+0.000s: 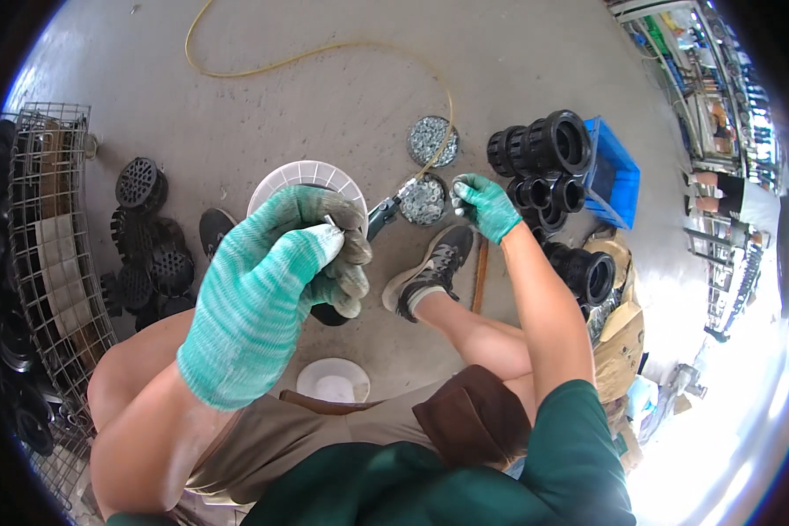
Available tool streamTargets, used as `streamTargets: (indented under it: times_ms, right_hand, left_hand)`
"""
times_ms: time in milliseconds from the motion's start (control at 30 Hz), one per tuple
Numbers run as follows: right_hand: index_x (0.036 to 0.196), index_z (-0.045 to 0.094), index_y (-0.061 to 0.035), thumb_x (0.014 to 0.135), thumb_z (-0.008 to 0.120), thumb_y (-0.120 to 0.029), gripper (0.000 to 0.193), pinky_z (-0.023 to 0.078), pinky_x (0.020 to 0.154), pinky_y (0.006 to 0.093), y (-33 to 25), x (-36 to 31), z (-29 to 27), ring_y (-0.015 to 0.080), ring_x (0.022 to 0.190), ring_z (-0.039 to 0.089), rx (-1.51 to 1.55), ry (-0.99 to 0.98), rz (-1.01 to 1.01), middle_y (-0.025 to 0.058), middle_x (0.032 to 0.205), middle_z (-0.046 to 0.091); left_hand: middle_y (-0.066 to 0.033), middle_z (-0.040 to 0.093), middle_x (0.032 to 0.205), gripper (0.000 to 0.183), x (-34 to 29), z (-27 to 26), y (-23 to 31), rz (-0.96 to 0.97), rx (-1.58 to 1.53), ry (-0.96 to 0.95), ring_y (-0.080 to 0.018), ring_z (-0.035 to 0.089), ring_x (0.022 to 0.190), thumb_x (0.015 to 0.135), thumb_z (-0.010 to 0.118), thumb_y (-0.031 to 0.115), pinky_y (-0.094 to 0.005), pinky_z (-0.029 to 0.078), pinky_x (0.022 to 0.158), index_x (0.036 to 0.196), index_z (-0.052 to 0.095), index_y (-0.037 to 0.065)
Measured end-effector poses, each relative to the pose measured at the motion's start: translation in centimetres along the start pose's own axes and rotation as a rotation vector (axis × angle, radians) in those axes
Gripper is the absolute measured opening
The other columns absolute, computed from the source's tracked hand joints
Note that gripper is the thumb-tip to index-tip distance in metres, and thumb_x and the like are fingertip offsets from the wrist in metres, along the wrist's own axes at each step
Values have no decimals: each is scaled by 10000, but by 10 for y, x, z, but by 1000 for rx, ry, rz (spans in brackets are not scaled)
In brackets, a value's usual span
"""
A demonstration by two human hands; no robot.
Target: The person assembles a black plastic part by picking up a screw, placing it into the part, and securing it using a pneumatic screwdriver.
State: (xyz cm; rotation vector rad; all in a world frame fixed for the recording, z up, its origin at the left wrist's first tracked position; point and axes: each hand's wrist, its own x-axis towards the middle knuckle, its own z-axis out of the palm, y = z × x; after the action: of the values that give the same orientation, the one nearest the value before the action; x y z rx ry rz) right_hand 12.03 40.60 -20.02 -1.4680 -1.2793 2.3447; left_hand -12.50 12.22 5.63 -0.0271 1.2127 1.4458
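In the head view, we are seeing the widest room running ahead of the hands over the grey floor (517,66), where a yellow hose (324,49) is curving across. On the left, a wire cage (51,219) and stacked black perforated discs (140,186) are bounding the space; on the right, black ring fittings (543,145) and a blue crate (624,188) are standing just past the right hand (485,208).

We are losing part of a white slotted tub (279,181) behind the left hand (276,285), which is also covering one end of a hand tool (383,215). Glare is washing out the lower right, and the dark fisheye rim is cutting off the cage.

We are finding a small metal piece (329,221) pinched between the left thumb and forefinger, only its tip showing above the glove, near the tool. The right hand's fingers are curling inward beside a round pile of small metal parts (423,201); we are unable to tell whether they are gripping anything.
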Motion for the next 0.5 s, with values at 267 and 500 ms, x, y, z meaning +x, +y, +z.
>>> streamTargets:
  times_ms: [267,500]
  right_hand:
    - [1086,669,-8,933,707,-60,166,556,637,250,-128,-203,150,103,753,660,-290,-242,-257,66,917,696]
    - [1056,723,-43,875,748,-44,184,549,736,298,-99,-261,217,179,829,695,-890,-125,-892,78,938,728]
  left_hand:
    - [-195,683,1121,246,3,-6,-36,-55,-228,-266,-307,713,994,1005,575,166,-452,613,870,1175,595,-10]
    - [-103,678,1094,268,-21,-11,-39,-102,-248,-341,-232,693,963,1020,555,161,-397,609,852,1252,603,36]
